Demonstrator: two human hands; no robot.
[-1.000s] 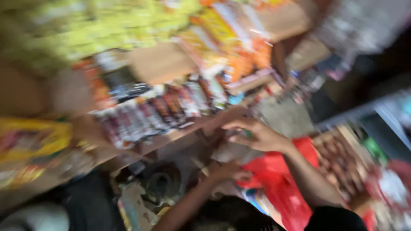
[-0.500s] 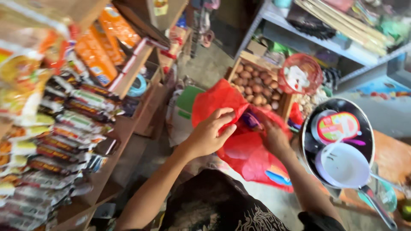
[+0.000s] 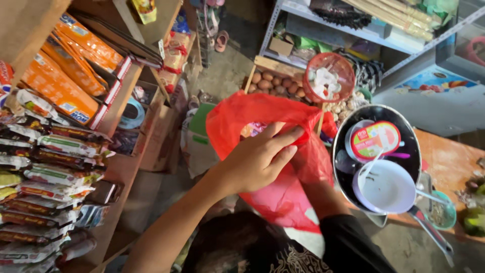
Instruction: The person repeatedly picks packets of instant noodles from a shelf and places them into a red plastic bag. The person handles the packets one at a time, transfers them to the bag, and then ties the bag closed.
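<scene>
Nearest us, our left hand (image 3: pixel 260 159) grips the rim of the red plastic bag (image 3: pixel 283 189) at centre frame; our right hand has gone inside the bag since half a second ago, so we cannot tell its grip. At three o'clock, a dark pan (image 3: pixel 376 156) with a white bowl (image 3: pixel 384 188); at twelve, a crate of eggs (image 3: pixel 278 81).

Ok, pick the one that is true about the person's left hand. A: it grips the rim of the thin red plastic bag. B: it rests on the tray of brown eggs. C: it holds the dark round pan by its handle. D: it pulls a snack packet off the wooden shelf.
A: the left hand has its grip on the upper edge of the thin red plastic bag, away from pan, eggs and shelf.
</scene>
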